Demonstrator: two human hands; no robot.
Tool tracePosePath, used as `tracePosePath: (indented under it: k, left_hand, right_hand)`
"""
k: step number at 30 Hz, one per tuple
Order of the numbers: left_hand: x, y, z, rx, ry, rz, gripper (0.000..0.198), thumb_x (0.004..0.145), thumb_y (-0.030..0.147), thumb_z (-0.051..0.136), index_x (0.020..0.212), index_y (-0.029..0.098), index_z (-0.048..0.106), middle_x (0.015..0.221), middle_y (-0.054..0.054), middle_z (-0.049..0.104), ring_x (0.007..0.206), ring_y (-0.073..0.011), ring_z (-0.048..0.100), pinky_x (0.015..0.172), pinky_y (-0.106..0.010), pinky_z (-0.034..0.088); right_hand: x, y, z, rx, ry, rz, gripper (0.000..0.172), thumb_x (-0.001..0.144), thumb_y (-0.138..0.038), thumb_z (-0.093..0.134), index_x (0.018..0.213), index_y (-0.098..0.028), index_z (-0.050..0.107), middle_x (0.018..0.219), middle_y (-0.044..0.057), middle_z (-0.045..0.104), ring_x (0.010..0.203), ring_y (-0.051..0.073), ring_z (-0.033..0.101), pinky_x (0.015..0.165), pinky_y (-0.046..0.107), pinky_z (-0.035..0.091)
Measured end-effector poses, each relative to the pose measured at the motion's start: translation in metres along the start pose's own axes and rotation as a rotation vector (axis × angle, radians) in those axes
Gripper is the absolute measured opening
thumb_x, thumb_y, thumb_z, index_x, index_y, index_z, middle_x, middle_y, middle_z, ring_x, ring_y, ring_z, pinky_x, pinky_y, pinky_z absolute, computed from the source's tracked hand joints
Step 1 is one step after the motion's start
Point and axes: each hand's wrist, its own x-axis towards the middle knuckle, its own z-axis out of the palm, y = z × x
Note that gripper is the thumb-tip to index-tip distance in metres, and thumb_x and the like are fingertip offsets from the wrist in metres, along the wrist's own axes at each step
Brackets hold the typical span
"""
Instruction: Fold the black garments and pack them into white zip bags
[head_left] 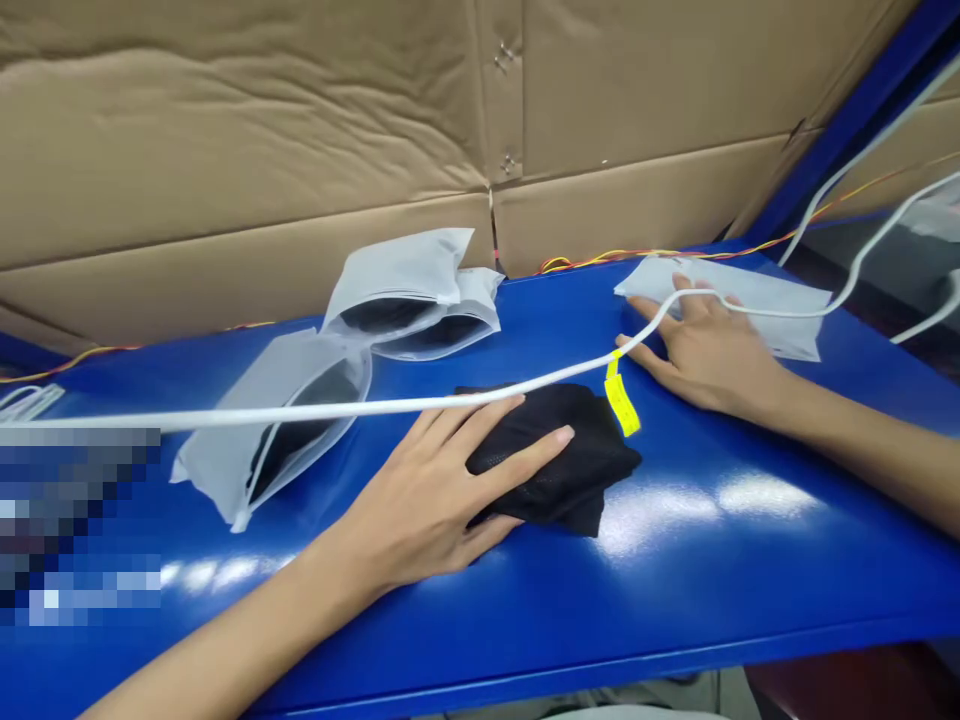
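1. The left hand (pixel 420 505) lies open on a folded black mesh cloth (pixel 570 465), fingers spread and gripping nothing.
2. The right hand (pixel 705 350) is also open and spread, its fingertips resting on a flat white bag (pixel 780 315). A white cord (pixel 360 403) crosses the view just above these fingers, so the hold is hard to judge, but it looks like light contact, not a grip.
3. Flat, spread fingers work well here, steadying the cloth and bag without bunching them.
4. A yellow tag (pixel 622 400) lies beside the cloth, between the hands.
5. To the left, three more white bags (pixel 397 285) with black contents lie on the glossy blue table (pixel 675 610), two overlapping.
6. Cardboard sheets (pixel 225 130) line the wall behind, with orange and yellow wires (pixel 600 260) along the table's back edge and a blue metal frame (pixel 847 110) at the right.
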Motion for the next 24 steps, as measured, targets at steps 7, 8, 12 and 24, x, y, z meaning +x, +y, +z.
tracePosePath:
  k: [7, 8, 12, 24]
  left_hand:
    - [-0.002, -0.006, -0.005, -0.08, -0.008, 0.106, 0.066, 0.107, 0.054, 0.052, 0.166, 0.027, 0.039, 0.159, -0.02, 0.054, 0.144, -0.0376, 0.052, 0.112, -0.056, 0.045]
    - [-0.002, -0.006, -0.005, -0.102, -0.008, 0.13, 0.066, 0.107, 0.056, 0.05, 0.165, 0.026, 0.04, 0.158, -0.02, 0.055, 0.142, -0.0369, 0.053, 0.112, -0.054, 0.044]
    - [-0.001, -0.002, -0.006, -0.146, -0.015, 0.189, 0.066, 0.107, 0.061, 0.045, 0.163, 0.027, 0.044, 0.159, -0.016, 0.056, 0.135, -0.035, 0.057, 0.109, -0.049, 0.043]
    - [0.002, 0.007, -0.008, -0.112, 0.056, 0.168, 0.07, 0.105, 0.068, 0.049, 0.158, 0.022, 0.05, 0.145, -0.016, 0.067, 0.108, -0.0271, 0.064, 0.094, -0.04, 0.049]
  right_hand:
    - [-0.007, -0.01, 0.001, -0.032, -0.048, -0.13, 0.076, 0.106, -0.063, 0.035, 0.148, -0.006, 0.061, 0.152, 0.031, 0.059, 0.14, 0.053, 0.056, 0.11, 0.071, 0.05]
    - [-0.01, -0.014, -0.001, -0.027, -0.043, -0.206, 0.072, 0.108, -0.06, 0.035, 0.147, -0.006, 0.062, 0.15, 0.03, 0.061, 0.138, 0.051, 0.059, 0.109, 0.068, 0.052]
    - [-0.019, -0.032, -0.009, 0.057, -0.059, -0.6, 0.049, 0.111, -0.041, 0.042, 0.146, -0.016, 0.064, 0.148, 0.021, 0.066, 0.132, 0.038, 0.068, 0.107, 0.055, 0.059]
    - [-0.025, -0.044, -0.029, 0.663, 0.011, -0.853, 0.049, 0.113, -0.03, 0.042, 0.161, -0.019, 0.047, 0.148, 0.015, 0.068, 0.145, 0.023, 0.059, 0.123, 0.044, 0.047]
